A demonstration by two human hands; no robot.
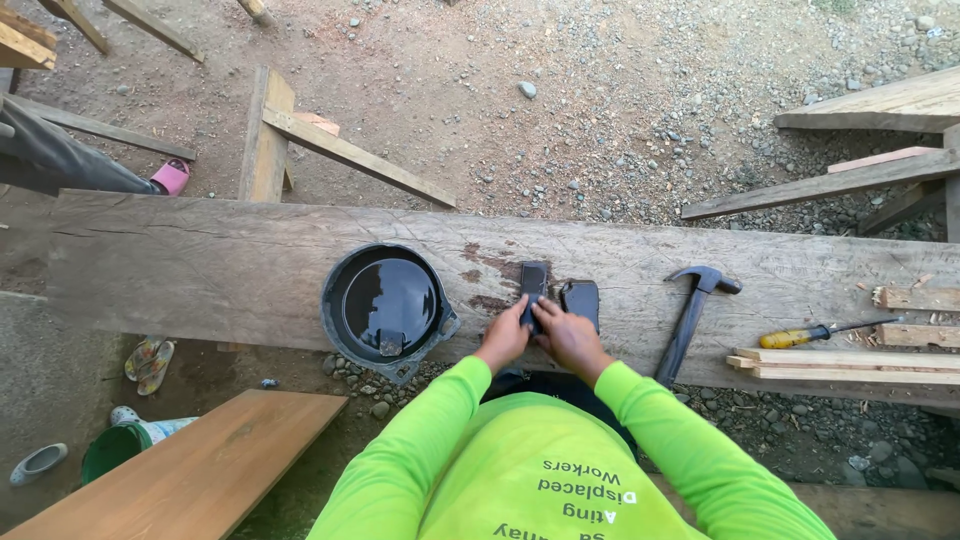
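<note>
Dark stone (534, 281) lies under both hands' (541, 335) grip on plank (200, 270).

Bucket (388, 305) on plank (200, 270); stone (533, 283) right of it, hammer (690, 318), probably screwdriver (825, 332) farther right.

One head-worn camera looked almost straight down from above. It faced a wide plank (200, 270) crossing gravel ground (600, 110), fairly close below.
</note>
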